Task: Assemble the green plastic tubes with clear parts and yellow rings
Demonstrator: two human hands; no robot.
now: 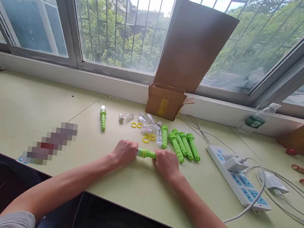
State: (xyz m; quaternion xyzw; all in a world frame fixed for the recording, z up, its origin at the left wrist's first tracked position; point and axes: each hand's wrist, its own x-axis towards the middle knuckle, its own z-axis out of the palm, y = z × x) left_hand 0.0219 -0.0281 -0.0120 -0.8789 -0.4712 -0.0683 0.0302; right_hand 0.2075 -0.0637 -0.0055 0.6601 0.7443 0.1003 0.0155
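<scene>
Between my hands, a green plastic tube (148,154) with a clear end lies level, just above the table. My left hand (124,151) is closed round its clear end, while my right hand (166,164) grips the green end; the fingers partly hide both ends. Just beyond my right hand lie several ridged green tubes (176,147). Clear plastic pieces (159,134) form a loose group past the held tube, with several yellow rings (145,139) among them. Apart to the left are a clear piece (126,117) and a green tube with a white tip (103,118).
A small cardboard box (164,102) stands by the window wall. On the right are a power strip (237,179) with plugs and cables, a white adapter (272,182) and a plastic bottle (257,120). A blurred-out object (50,145) lies at left.
</scene>
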